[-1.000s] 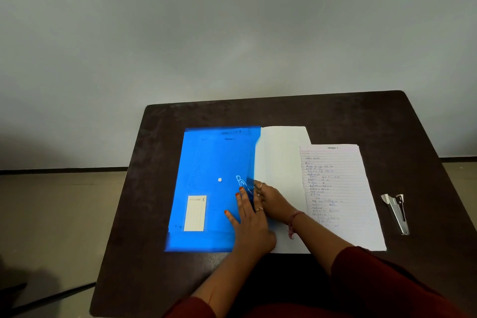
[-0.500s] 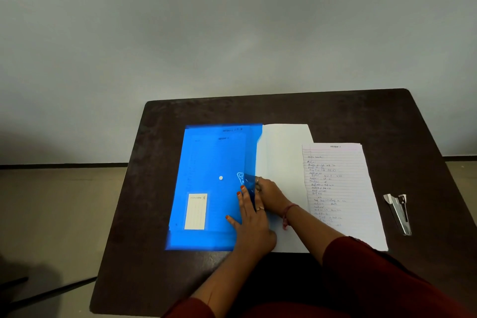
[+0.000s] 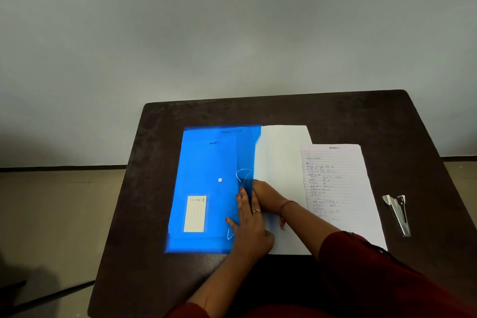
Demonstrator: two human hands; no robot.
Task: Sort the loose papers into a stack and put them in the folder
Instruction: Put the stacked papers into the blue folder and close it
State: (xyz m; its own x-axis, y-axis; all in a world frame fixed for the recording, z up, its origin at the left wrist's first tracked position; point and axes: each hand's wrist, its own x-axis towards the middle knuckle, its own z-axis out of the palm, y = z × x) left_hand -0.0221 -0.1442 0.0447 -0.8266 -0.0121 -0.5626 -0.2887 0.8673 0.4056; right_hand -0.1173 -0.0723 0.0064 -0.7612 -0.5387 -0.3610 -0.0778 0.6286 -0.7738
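Note:
A blue see-through folder [image 3: 206, 162] lies flat on the dark table, with a white snap button and a pale label on its front. Papers show through it. A blank white sheet [image 3: 281, 157] sticks out from under the folder's right-hand flap. My left hand [image 3: 247, 227] presses flat on the folder's lower right part, fingers straight. My right hand [image 3: 265, 195] is at the flap's edge, its fingertips tucked under the raised blue flap and gripping it. A lined, handwritten sheet [image 3: 340, 183] lies on the table right of the white sheet.
A metal stapler [image 3: 398, 214] lies near the right edge of the dark table [image 3: 335, 113]. A plain wall is behind the table, and tiled floor shows at the left.
My right hand has pushed slightly left under the flap, and the flap's edge has lifted and bowed a little. My left hand stays pressed on the folder.

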